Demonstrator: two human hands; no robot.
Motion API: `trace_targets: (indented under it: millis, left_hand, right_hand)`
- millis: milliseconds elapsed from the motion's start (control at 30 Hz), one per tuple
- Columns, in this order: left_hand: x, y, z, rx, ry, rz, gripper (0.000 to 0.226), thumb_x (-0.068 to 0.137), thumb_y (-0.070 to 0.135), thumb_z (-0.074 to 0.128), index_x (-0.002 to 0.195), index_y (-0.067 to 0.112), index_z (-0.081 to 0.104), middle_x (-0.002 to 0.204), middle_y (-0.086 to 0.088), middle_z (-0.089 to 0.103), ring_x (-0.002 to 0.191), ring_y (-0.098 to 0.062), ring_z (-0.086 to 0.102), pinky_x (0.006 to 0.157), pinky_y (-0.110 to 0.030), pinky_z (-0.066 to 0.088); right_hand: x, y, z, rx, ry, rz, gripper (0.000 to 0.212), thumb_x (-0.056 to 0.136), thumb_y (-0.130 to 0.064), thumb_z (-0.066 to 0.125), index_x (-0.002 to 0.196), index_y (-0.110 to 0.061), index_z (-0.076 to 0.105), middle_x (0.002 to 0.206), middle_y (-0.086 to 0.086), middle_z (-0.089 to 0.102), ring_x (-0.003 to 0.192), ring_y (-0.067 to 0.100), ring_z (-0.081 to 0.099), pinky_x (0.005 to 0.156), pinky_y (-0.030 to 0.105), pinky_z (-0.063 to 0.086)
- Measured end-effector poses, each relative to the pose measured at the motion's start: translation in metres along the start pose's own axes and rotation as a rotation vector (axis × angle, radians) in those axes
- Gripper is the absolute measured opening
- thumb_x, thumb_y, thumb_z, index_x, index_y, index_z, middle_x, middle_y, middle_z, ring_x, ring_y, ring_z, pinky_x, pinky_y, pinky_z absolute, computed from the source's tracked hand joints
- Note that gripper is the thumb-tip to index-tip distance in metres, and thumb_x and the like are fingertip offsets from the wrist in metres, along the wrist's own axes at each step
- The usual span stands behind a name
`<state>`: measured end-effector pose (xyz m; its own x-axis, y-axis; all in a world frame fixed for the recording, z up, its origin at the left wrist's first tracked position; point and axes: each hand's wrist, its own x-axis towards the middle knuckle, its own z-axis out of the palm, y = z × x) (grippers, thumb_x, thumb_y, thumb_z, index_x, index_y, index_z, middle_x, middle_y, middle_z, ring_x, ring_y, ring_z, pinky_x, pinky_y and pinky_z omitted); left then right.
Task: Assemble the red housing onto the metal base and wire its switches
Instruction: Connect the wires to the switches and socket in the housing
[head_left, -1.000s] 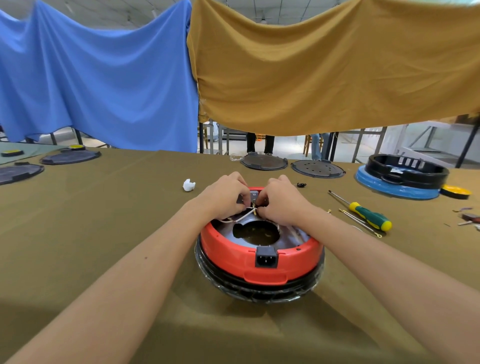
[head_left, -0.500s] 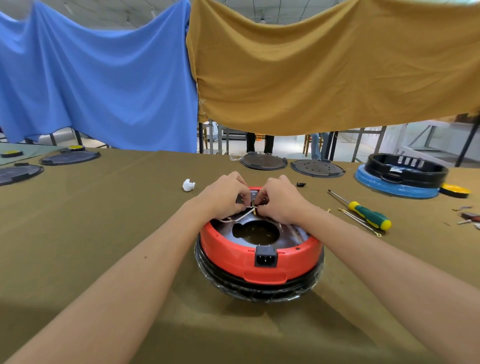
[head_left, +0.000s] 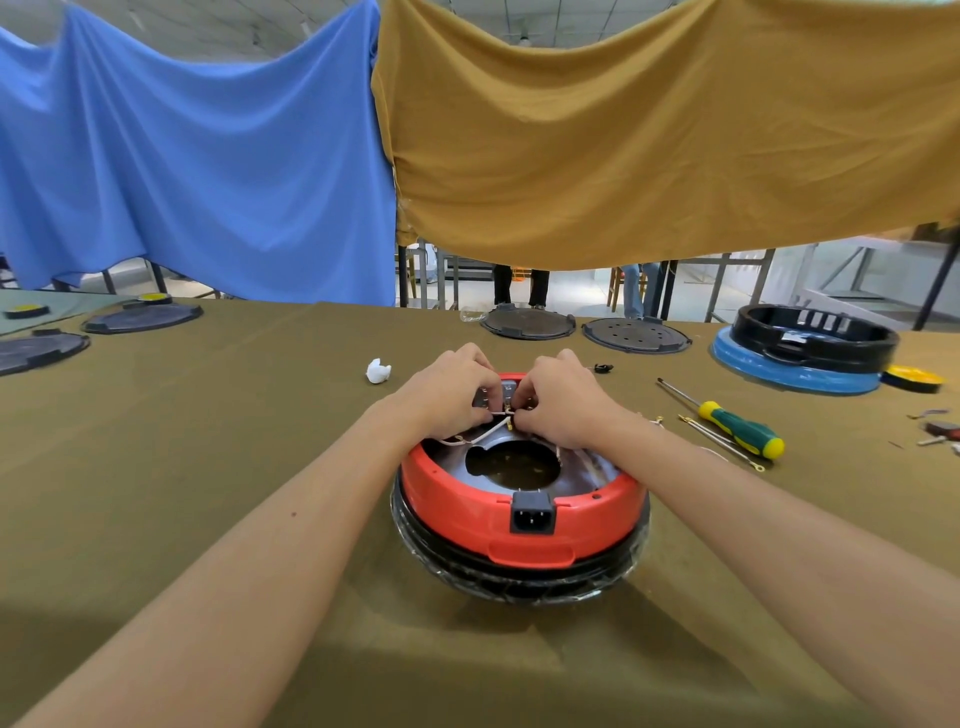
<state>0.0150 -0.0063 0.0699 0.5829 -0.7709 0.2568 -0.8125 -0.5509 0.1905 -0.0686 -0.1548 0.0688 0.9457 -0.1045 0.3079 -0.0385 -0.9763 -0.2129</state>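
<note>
Currently we log the wiring step at frame centre: left hand (head_left: 451, 395) and right hand (head_left: 558, 400), fingers curled, pinch white wires (head_left: 488, 427) over the red housing (head_left: 519, 519); next, we judge, seating their terminals.

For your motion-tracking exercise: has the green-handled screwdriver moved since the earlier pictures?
No. The screwdriver lies in the same place right of the red housing.

Both hands (head_left: 506, 397) meet, fingers curled, pinching.
</note>
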Motion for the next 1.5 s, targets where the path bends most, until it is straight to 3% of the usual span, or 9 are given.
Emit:
trace_targets:
  millis: [433, 567, 667, 867, 1100, 1233, 1367, 1500]
  left_hand:
    - [0.003, 0.001, -0.004, 0.017, -0.028, -0.016, 0.004, 0.089, 0.027, 0.071, 0.09, 0.029, 0.068, 0.12, 0.0, 0.049, 0.107, -0.021, 0.055, 0.093, -0.041, 0.048]
    - [0.014, 0.006, -0.011, 0.084, -0.019, -0.013, 0.032, 0.081, 0.028, 0.076, 0.1, 0.03, 0.051, 0.104, 0.005, 0.047, 0.096, -0.021, 0.054, 0.081, -0.038, 0.047]
    - [0.016, 0.006, -0.005, 0.025, -0.004, -0.006, 0.048, 0.08, 0.027, 0.076, 0.119, 0.023, 0.048, 0.109, 0.004, 0.051, 0.097, -0.021, 0.054, 0.082, -0.034, 0.044]
    - [0.013, 0.004, 0.001, 0.02, 0.011, -0.007, 0.044, 0.085, 0.029, 0.071, 0.124, 0.021, 0.054, 0.118, -0.002, 0.06, 0.101, -0.021, 0.057, 0.078, -0.029, 0.037]
    - [0.007, 0.005, -0.002, 0.02, 0.034, -0.01, 0.044, 0.085, 0.026, 0.07, 0.125, 0.021, 0.055, 0.119, -0.002, 0.06, 0.106, -0.023, 0.057, 0.08, -0.029, 0.036]
    - [0.007, 0.004, 0.0, 0.011, 0.043, 0.001, 0.046, 0.083, 0.027, 0.073, 0.125, 0.022, 0.056, 0.119, -0.002, 0.061, 0.107, -0.022, 0.057, 0.081, -0.028, 0.037]
    - [0.007, 0.004, 0.0, 0.003, 0.039, 0.008, 0.048, 0.082, 0.029, 0.074, 0.125, 0.022, 0.056, 0.12, -0.001, 0.061, 0.107, -0.023, 0.057, 0.085, -0.032, 0.043]
    - [0.007, 0.004, 0.001, 0.02, 0.055, 0.024, 0.048, 0.083, 0.031, 0.073, 0.126, 0.021, 0.055, 0.117, -0.002, 0.061, 0.105, -0.023, 0.057, 0.079, -0.03, 0.037]
  right_hand:
    - [-0.004, -0.003, -0.003, -0.015, 0.023, 0.0, 0.011, 0.088, -0.026, 0.065, 0.087, -0.021, 0.075, 0.089, 0.0, 0.06, 0.103, 0.021, 0.039, 0.079, 0.033, 0.037]
    - [-0.004, -0.005, -0.004, -0.044, 0.035, 0.004, 0.013, 0.087, -0.027, 0.067, 0.083, -0.016, 0.073, 0.088, 0.003, 0.057, 0.102, 0.023, 0.04, 0.079, 0.034, 0.041]
    - [-0.005, -0.004, -0.005, -0.062, 0.046, -0.008, 0.018, 0.086, -0.029, 0.068, 0.088, -0.012, 0.073, 0.094, 0.005, 0.056, 0.103, 0.025, 0.041, 0.084, 0.038, 0.046]
    - [-0.005, -0.005, -0.005, -0.078, 0.031, -0.035, 0.021, 0.088, -0.03, 0.066, 0.097, -0.012, 0.072, 0.095, 0.004, 0.052, 0.104, 0.025, 0.041, 0.088, 0.041, 0.047]
    - [-0.007, -0.002, -0.006, -0.023, 0.012, -0.055, 0.014, 0.087, -0.024, 0.063, 0.083, -0.017, 0.074, 0.091, 0.003, 0.054, 0.102, 0.025, 0.04, 0.085, 0.039, 0.045]
    - [0.001, 0.002, -0.015, -0.088, -0.11, -0.114, 0.013, 0.084, -0.027, 0.065, 0.078, -0.018, 0.073, 0.087, 0.0, 0.065, 0.098, 0.025, 0.047, 0.094, 0.042, 0.044]
    - [-0.001, 0.006, -0.016, -0.13, -0.08, -0.206, 0.014, 0.085, -0.031, 0.067, 0.085, -0.019, 0.074, 0.086, -0.003, 0.049, 0.1, 0.023, 0.041, 0.086, 0.034, 0.043]
    - [-0.002, 0.011, -0.006, -0.233, 0.035, -0.221, 0.038, 0.083, -0.041, 0.068, 0.108, -0.014, 0.059, 0.106, 0.005, 0.045, 0.107, 0.025, 0.036, 0.088, 0.039, 0.043]
